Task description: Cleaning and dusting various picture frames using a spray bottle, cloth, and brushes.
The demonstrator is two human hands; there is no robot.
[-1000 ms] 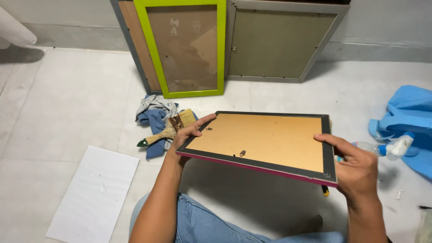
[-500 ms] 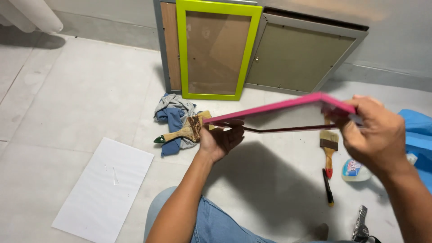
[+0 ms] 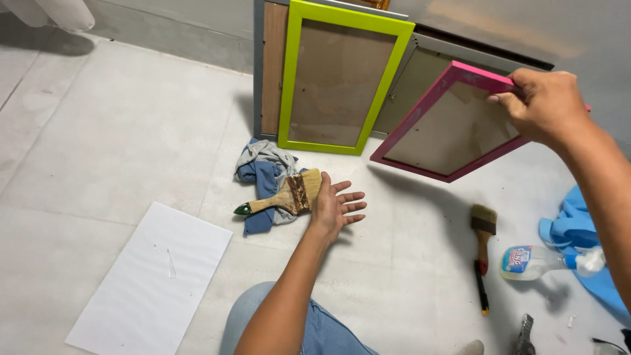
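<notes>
A pale tiled floor [image 3: 131, 138] is carrying everything. A white sheet [image 3: 151, 279] is lying flat on it at the left, a crumpled blue-grey rag [image 3: 263, 172] is sitting under a wide paintbrush [image 3: 286, 196], and a second brush [image 3: 482, 233], a clear spray bottle [image 3: 536, 261] and a blue cloth [image 3: 582, 246] are lying at the right.

Both forearms are bare with no sleeves, and the raised knee [image 3: 309, 329] wears light blue denim jeans.

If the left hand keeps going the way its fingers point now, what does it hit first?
The left hand points its open fingers rightward over bare floor. Nothing lies close; further along, roughly in line, is the second brush, though depth is uncertain.
</notes>
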